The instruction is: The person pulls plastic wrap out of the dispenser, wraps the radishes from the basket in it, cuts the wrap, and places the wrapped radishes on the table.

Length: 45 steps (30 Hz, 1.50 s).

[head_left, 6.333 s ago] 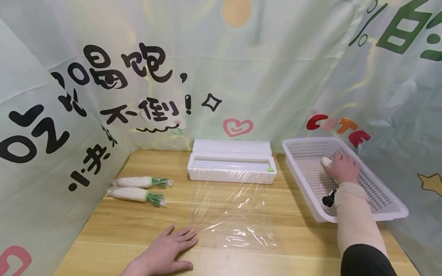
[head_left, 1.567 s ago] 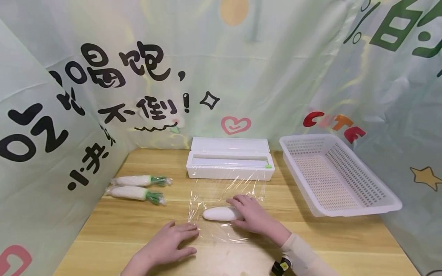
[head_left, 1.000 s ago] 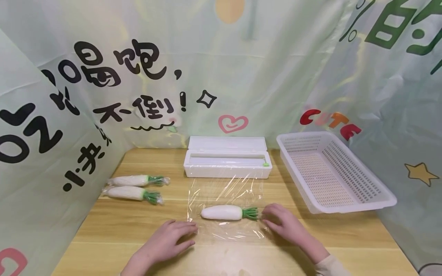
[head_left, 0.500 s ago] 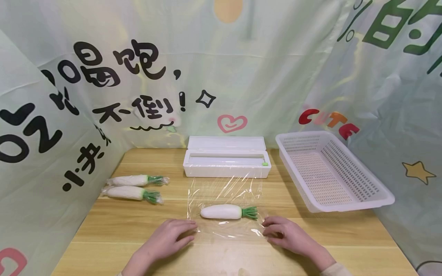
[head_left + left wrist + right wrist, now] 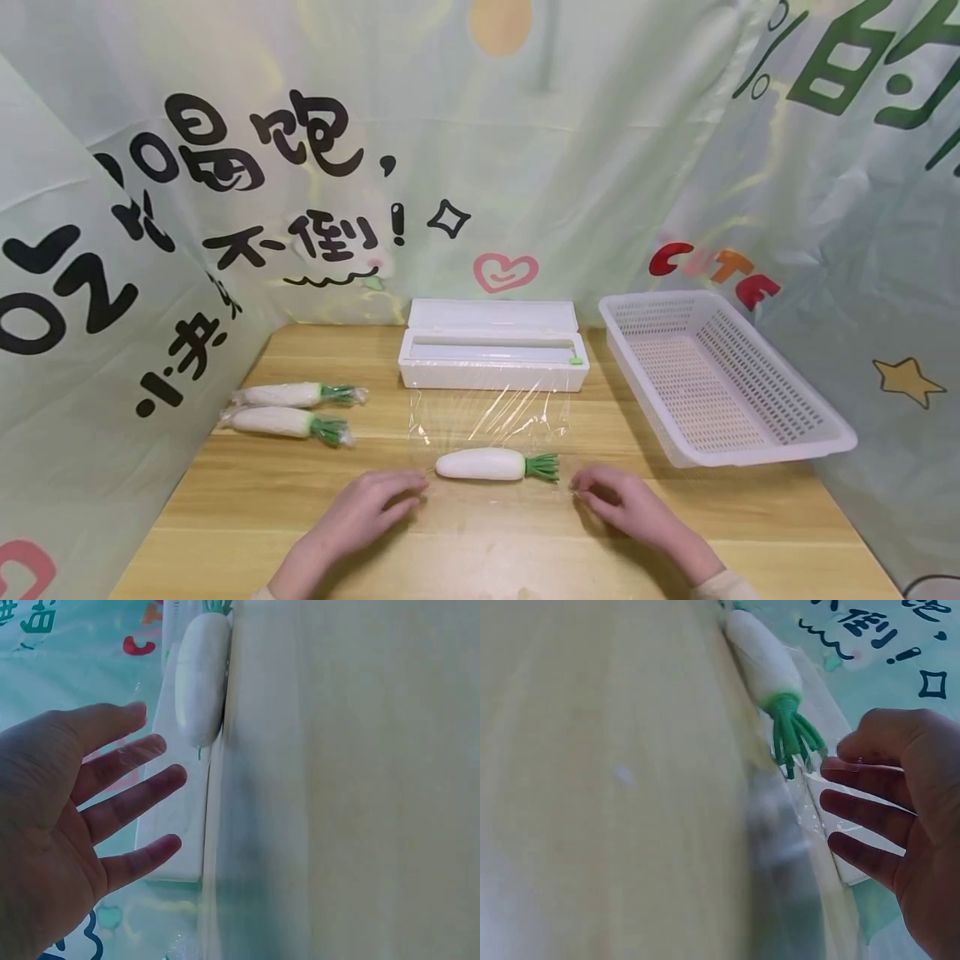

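A white radish (image 5: 480, 464) with green stalks lies across a sheet of clear plastic wrap (image 5: 487, 417), drawn from an open white dispenser box (image 5: 491, 371). My left hand (image 5: 363, 512) pinches the near left corner of the wrap between thumb and index finger, close to the radish's tip; its other fingers are spread in the left wrist view. At the near right corner, my right hand (image 5: 637, 508) pinches the wrap just beyond the stalks (image 5: 791, 735). The wrap's near edge is hard to see between the hands.
Two wrapped white radishes, a rear one (image 5: 281, 394) and a front one (image 5: 270, 421), lie side by side at the left. A white perforated basket (image 5: 678, 442) stands at the right. Printed cloth (image 5: 480, 167) encloses the wooden table (image 5: 225, 533) at the back and sides.
The right hand brought the radish from the basket, laid it on the wrap and moved to the wrap's near right corner. The wrap's near edge has now come off the table.
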{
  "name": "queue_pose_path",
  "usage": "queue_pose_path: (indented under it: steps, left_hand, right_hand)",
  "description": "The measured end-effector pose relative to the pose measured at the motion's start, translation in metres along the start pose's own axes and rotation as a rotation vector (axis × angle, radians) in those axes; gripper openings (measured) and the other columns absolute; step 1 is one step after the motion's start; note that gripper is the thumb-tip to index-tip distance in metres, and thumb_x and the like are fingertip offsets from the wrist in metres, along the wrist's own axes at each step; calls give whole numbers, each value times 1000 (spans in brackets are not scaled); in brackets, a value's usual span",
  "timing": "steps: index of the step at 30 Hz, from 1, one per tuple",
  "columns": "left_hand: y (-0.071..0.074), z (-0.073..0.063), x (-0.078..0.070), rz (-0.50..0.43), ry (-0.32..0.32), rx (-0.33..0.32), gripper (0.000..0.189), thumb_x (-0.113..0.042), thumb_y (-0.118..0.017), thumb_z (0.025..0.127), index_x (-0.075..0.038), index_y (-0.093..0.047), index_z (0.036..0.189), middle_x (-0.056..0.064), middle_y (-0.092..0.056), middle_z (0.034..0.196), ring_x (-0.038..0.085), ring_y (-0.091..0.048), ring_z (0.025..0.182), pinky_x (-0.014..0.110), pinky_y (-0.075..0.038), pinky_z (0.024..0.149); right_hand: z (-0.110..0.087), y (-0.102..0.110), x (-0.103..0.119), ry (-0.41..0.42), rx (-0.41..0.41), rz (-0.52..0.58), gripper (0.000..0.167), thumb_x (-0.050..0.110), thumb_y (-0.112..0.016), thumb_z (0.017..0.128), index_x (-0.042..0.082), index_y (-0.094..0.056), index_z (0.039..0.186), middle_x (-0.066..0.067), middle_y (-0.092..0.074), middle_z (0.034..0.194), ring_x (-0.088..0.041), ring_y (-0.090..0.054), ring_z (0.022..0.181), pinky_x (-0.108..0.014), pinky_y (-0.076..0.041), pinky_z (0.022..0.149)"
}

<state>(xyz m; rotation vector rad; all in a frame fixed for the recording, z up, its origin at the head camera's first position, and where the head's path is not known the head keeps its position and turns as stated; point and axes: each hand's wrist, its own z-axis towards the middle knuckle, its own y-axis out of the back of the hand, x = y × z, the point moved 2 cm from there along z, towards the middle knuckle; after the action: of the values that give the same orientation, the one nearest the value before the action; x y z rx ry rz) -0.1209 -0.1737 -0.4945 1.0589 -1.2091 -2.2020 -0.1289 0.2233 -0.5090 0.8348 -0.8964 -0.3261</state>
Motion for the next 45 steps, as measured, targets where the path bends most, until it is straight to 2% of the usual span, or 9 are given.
queue_pose_path:
  steps: [5,10,15,19,22,26,32,39,45]
  left_hand:
    - [-2,8,3,-66,66,-68,23,-13,-74,84,-17,-74,107,-5,-75,107,13,-71,98,33,-58,86]
    - [-3,19,8,-121,154,-118,18,-11,-73,85,-19,-75,101,-6,-75,99,8,-70,90,28,-58,79]
    - [-6,29,16,-274,307,-109,13,-10,-72,86,-14,-75,98,-5,-74,89,3,-65,80,22,-56,73]
    - [-11,36,24,-418,456,-92,9,-12,-71,87,-12,-74,96,-2,-74,84,2,-61,74,19,-53,70]
    - [-15,41,28,-468,523,-100,7,-13,-71,87,-12,-74,93,-2,-73,82,3,-60,72,19,-51,67]
    - [-20,47,35,-431,559,-114,5,-15,-72,86,-14,-74,91,-4,-71,79,4,-58,71,19,-49,66]
    - [-20,55,41,-279,605,-96,2,-19,-73,86,-16,-73,86,-7,-68,75,6,-56,69,23,-47,66]
    - [-14,55,42,-104,648,22,10,-25,-75,83,-18,-69,79,-7,-65,72,8,-54,66,28,-44,64]
    - [-11,52,45,-62,657,58,10,-27,-75,83,-19,-69,80,-7,-65,72,8,-56,66,29,-43,65]
  right_hand:
    - [9,3,-4,-79,-66,145,11,3,-68,87,13,-66,92,-3,-73,98,-9,-68,93,-29,-58,84]
    - [18,4,-11,-178,-84,271,6,5,-62,92,9,-65,95,-9,-73,100,-4,-65,93,-22,-55,82]
    - [28,1,-18,-266,-75,364,6,10,-57,97,7,-62,95,-14,-71,107,-6,-64,97,-19,-53,84]
    - [35,-1,-20,-378,-57,441,11,12,-56,98,2,-60,97,-19,-68,100,-13,-64,85,-23,-55,74]
    - [37,-2,-21,-459,-50,456,12,11,-56,97,0,-59,100,-20,-64,91,-15,-59,73,-25,-53,64]
    - [41,-4,-24,-513,-70,425,13,10,-58,95,-2,-60,101,-18,-63,83,-12,-55,64,-24,-50,55]
    - [46,-8,-27,-547,-134,313,7,8,-64,91,3,-64,96,-9,-63,76,-7,-51,58,-22,-45,49]
    - [47,-14,-30,-511,-174,121,6,7,-71,85,9,-65,86,1,-62,71,-1,-49,59,-19,-44,55]
    - [46,-16,-32,-504,-163,79,8,5,-72,83,9,-65,86,1,-64,71,-1,-50,61,-19,-45,57]
